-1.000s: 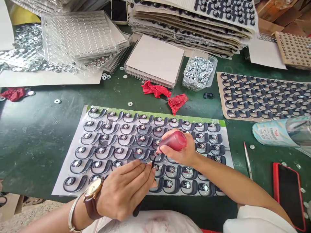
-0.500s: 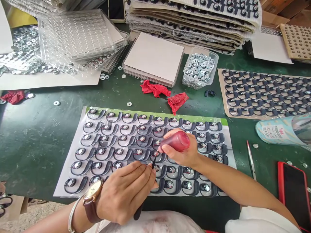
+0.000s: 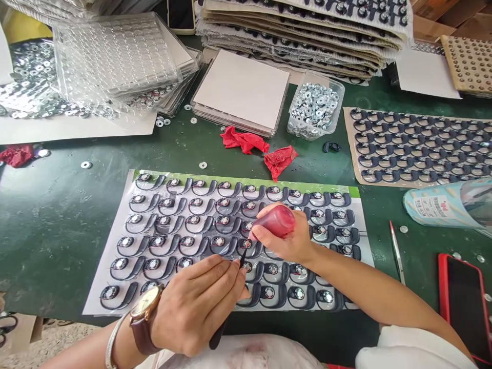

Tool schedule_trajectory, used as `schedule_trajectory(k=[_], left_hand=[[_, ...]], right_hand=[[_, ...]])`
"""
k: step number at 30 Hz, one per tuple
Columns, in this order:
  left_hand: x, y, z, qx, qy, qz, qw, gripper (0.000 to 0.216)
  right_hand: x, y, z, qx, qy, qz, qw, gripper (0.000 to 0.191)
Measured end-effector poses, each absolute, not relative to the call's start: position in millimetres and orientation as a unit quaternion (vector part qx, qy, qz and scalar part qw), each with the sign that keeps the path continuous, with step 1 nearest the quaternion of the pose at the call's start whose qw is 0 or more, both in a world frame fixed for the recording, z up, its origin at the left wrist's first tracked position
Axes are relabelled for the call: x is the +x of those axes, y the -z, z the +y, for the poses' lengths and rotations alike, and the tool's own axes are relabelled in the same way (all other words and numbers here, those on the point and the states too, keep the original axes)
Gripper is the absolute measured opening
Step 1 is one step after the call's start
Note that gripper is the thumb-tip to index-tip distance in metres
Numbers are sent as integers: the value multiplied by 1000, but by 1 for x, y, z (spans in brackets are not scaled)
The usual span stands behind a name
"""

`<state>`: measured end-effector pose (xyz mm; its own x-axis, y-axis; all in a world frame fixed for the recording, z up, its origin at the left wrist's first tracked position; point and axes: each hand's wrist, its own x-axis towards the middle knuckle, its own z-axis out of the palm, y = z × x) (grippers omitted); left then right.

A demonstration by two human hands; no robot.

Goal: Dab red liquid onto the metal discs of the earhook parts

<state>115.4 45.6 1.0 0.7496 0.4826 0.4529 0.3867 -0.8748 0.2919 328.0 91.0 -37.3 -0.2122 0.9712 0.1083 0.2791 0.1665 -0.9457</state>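
My left hand [image 3: 203,302], with a watch at its wrist, is closed around thin black tweezers [image 3: 243,257]. Their tip points at a small round silver part on one of the black curved plastic pieces near the middle of the sheet. In my right hand [image 3: 295,243] is a red squeeze bottle [image 3: 277,221], tilted with its nozzle end down at that same piece. My fingers partly hide the nozzle. Rows of black curved pieces [image 3: 192,245], each with a round silver part and thin wires, lie on the white and green sheet [image 3: 100,279].
Behind the sheet are red cloth scraps [image 3: 280,161] and a clear tub [image 3: 335,110] of metal washers. A second board of black pieces [image 3: 415,148], a blue tumbler [image 3: 426,205], a slim pointed tool [image 3: 397,253] and a red-cased phone [image 3: 463,302] lie rightward. Layered stacks [image 3: 300,38] stand behind.
Almost nothing differs. The view has shifted slightly, while both hands keep their hold and stay at the same piece; the bottle's base has moved a little to the left.
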Motion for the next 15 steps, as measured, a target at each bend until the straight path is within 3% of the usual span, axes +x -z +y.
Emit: schedule_trajectory(k=[15], left_hand=[[114,-2,58,891,-295,276,208,18]], right_hand=[[336,38,88,-497,-438,-641,388,21]])
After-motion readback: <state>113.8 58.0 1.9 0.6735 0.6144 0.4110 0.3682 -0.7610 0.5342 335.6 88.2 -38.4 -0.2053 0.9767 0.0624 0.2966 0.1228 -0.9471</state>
